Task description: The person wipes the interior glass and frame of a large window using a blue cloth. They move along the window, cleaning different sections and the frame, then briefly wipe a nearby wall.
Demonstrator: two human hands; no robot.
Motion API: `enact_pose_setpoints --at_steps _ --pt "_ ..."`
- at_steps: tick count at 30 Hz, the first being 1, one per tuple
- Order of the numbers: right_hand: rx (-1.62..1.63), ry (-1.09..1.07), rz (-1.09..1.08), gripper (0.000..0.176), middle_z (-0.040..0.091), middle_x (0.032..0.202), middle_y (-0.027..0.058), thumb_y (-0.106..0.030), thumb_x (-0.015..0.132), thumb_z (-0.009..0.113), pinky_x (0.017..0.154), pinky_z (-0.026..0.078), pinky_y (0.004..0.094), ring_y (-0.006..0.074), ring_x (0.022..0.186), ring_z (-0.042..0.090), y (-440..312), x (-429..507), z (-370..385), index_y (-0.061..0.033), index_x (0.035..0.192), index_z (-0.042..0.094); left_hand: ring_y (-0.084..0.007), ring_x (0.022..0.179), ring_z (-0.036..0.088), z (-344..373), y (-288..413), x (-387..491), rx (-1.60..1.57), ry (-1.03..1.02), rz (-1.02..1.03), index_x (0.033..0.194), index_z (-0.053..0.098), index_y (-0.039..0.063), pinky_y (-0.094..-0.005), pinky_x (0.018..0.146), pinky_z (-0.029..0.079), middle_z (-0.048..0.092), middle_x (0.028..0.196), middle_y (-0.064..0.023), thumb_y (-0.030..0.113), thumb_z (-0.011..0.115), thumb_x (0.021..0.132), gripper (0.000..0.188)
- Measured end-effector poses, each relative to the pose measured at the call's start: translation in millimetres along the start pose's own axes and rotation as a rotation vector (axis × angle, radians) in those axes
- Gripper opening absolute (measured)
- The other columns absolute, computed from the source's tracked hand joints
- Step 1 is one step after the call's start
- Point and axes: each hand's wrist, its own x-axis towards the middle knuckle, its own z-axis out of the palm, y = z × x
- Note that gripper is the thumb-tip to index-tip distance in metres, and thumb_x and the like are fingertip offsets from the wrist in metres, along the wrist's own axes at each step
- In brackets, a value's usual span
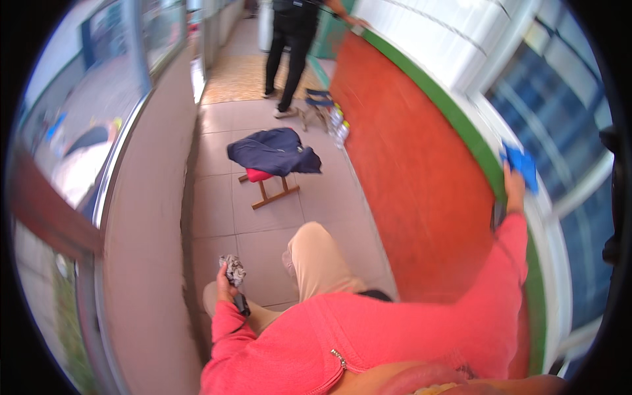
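Low on the left, my left hand [225, 287] grips a crumpled greyish cloth or paper [233, 270] above my knee. A black strapped device [242, 303] sits at that wrist. My right hand [515, 191] reaches far out to the right with a blue cloth [522, 165] in its fingers. That cloth is at the white window frame [555, 217], just above the green band [469, 143] that tops the orange-red wall [414, 163]. Whether it presses on the frame or the glass, I cannot tell.
A small wooden-legged stool [275, 195] with a red seat stands ahead, draped with a dark navy garment [274, 150]. Beyond are a folding stool [318, 101], several plastic bottles [338, 126] and a person in black trousers [291, 49]. A low wall [148, 197] with windows runs along the left.
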Motion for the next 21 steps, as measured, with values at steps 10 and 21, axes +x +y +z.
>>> enact_pose_setpoints --at_steps 10,21 --pt "-0.158 -0.247 0.157 0.072 0.063 0.114 0.0304 -0.061 0.094 0.038 0.094 0.044 0.0526 0.0461 0.110 0.058 -34 0 -61 0.0027 0.110 0.067 -0.0211 0.066 0.065 29 -22 11 -0.013 -0.011 -0.174 0.107 0.068 0.011 -0.0383 0.060 0.058 0.071 0.088 -0.0042 0.043 0.050 0.097 0.038" --pt "-0.249 -0.076 0.396 0.063 0.069 0.100 0.0252 -0.054 0.087 0.050 0.089 0.048 0.0495 0.0418 0.097 0.064 199 -27 -108 0.0029 0.101 0.071 -0.0215 0.074 0.067 110 -84 27 0.017 -0.112 -0.212 0.105 0.067 0.009 -0.0407 0.067 0.059 0.071 0.088 -0.0060 0.038 0.050 0.097 0.034"
